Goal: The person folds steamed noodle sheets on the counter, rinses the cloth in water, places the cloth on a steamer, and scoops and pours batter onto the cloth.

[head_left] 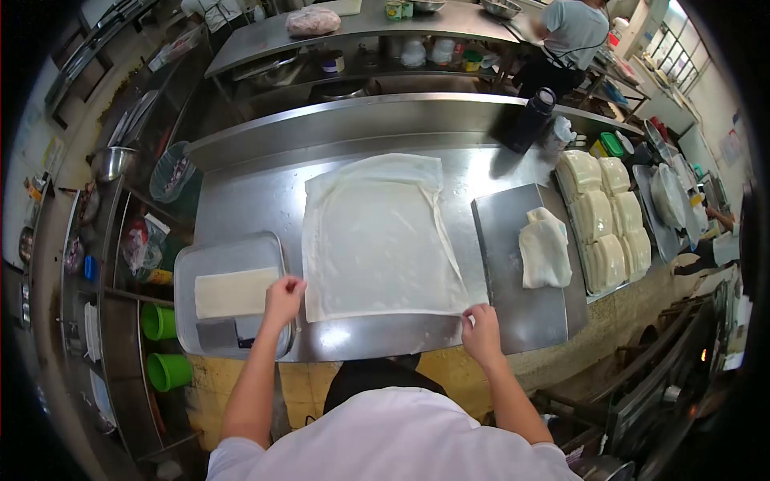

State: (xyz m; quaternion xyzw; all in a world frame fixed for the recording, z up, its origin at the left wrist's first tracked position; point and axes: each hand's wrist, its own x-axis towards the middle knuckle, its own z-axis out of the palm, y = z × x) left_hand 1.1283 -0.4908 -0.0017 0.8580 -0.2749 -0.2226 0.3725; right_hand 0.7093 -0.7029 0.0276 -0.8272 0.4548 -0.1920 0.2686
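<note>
A thin, pale sheet (377, 240) lies spread on the steel table, its edges folded or wrinkled at the top and right. My right hand (480, 330) pinches the sheet's lower right corner. At the sheet's lower left side is my left hand (284, 298), its fingers closed together; whether they hold anything is too small to tell. Left of it, a metal tray (184, 272) bears a pale rectangular slab (234, 293) and a grey flat scraper (216, 333). To the right, a folded pale cloth (545, 250) rests on a steel board (507, 232).
Stacked pale packs (595, 216) fill a tray at the right. A dark bottle (529, 122) stands by the table's raised back edge (361, 120). Green buckets (168, 372) are at lower left. One person (573, 36) stands at the back right, others farther off.
</note>
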